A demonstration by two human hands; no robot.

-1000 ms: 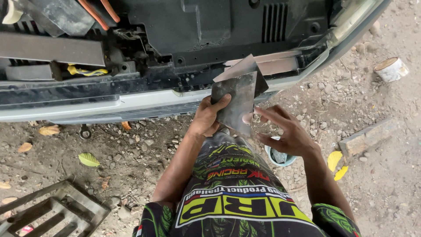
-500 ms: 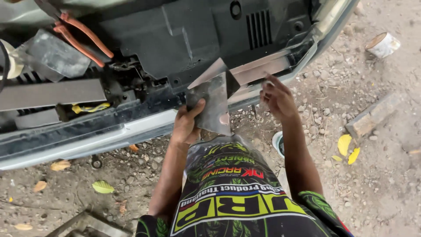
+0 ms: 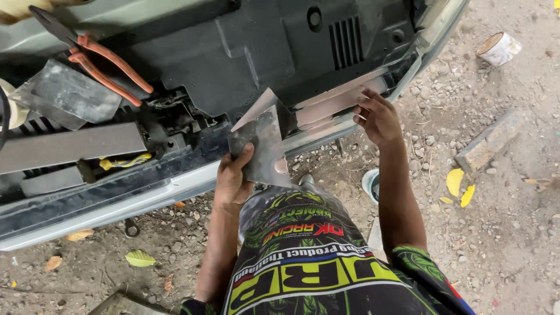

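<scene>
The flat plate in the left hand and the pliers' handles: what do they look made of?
Plate: probably thin sheet metal, dull grey and smeared, with straight, sharp edges. Left hand grips its lower edge. Pliers: handles look like orange plastic or rubber sleeves, smooth and matte.

One small container seen on the gravel; no signs or screens.

A short cylindrical can (image 3: 499, 48) is seen lying on its side at the upper right, well apart from the car's bumper (image 3: 175, 186). It is wrapped in what may be a white paper label, and its round brownish end is turned towards the camera.
</scene>
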